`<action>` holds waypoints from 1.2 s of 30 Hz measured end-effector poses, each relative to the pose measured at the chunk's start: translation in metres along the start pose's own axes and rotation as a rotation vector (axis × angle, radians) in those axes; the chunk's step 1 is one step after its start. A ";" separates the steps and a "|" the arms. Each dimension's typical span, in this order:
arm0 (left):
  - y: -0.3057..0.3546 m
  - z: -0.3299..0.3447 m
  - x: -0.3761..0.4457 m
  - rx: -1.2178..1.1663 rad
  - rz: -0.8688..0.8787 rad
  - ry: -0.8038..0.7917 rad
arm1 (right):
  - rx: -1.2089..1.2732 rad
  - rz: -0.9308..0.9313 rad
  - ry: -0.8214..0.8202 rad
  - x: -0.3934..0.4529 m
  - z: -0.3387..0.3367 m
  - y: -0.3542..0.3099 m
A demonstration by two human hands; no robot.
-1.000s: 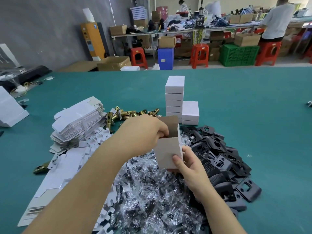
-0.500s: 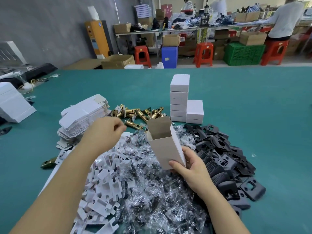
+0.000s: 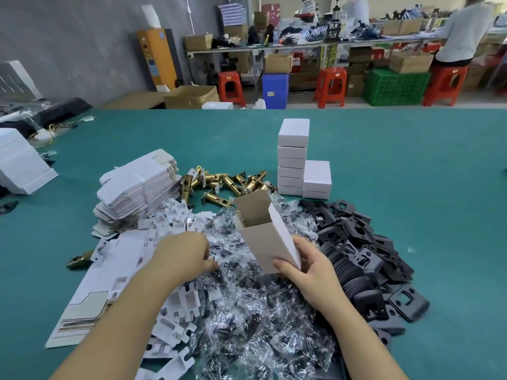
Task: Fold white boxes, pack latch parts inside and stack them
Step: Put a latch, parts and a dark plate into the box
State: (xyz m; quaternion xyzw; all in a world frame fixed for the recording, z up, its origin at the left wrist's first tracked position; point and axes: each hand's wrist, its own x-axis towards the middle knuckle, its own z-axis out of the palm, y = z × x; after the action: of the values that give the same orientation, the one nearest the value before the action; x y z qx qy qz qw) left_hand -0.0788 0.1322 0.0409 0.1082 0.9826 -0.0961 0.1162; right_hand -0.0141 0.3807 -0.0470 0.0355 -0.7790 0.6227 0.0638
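The right hand (image 3: 310,272) grips the open white box (image 3: 267,234). Left of that box, the left hand (image 3: 183,256) reaches into the clear screw bags (image 3: 247,311); its fingers seem curled, though I cannot tell its grip.

Brass latches (image 3: 230,183) behind screw bags (image 3: 255,311)

Grey wall (image 3: 68,50), red stools (image 3: 231,87), green crate (image 3: 395,87), cluttered workbench (image 3: 301,46).

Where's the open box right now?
Head view, centre: the open box is tilted in the right hand, above the clear bags, with the black plates to its right.
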 end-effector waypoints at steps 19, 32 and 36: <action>-0.005 -0.031 -0.011 -0.772 -0.043 0.594 | 0.031 0.012 -0.003 0.000 -0.002 -0.002; 0.019 -0.069 -0.033 -0.884 0.143 0.661 | 0.135 0.012 -0.003 0.003 -0.001 0.001; 0.032 -0.075 -0.031 -0.760 0.173 0.658 | 0.175 0.018 -0.010 0.004 -0.002 0.001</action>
State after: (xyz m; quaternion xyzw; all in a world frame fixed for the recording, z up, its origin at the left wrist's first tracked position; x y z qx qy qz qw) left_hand -0.0570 0.1733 0.1152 0.1637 0.9202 0.3171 -0.1606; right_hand -0.0176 0.3832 -0.0472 0.0371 -0.7224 0.6886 0.0508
